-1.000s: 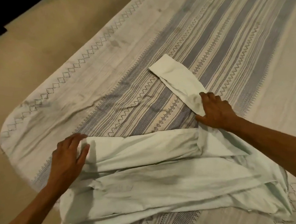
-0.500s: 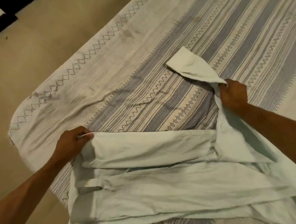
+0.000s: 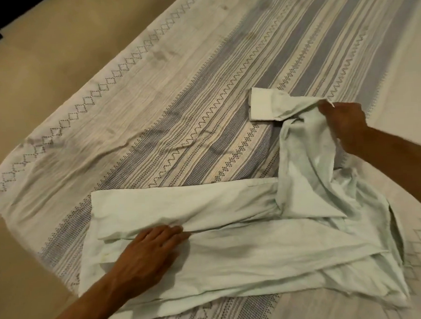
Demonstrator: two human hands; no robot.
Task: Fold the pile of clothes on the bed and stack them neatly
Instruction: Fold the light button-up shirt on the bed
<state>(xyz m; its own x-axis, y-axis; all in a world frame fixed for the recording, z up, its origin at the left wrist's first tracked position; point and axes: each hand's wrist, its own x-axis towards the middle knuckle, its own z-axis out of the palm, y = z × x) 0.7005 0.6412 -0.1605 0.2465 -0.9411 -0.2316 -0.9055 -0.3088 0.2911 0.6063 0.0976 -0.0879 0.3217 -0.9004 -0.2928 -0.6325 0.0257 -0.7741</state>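
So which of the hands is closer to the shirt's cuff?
Right. The right hand grips the sleeve beside the cuff; the left hand presses the shirt body, farther away.

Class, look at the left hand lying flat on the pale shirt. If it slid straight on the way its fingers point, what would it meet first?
The left hand points right along the shirt, so it would probably first meet the folded panel's edge at its fingertips, then the bunched sleeve the right hand lifts.
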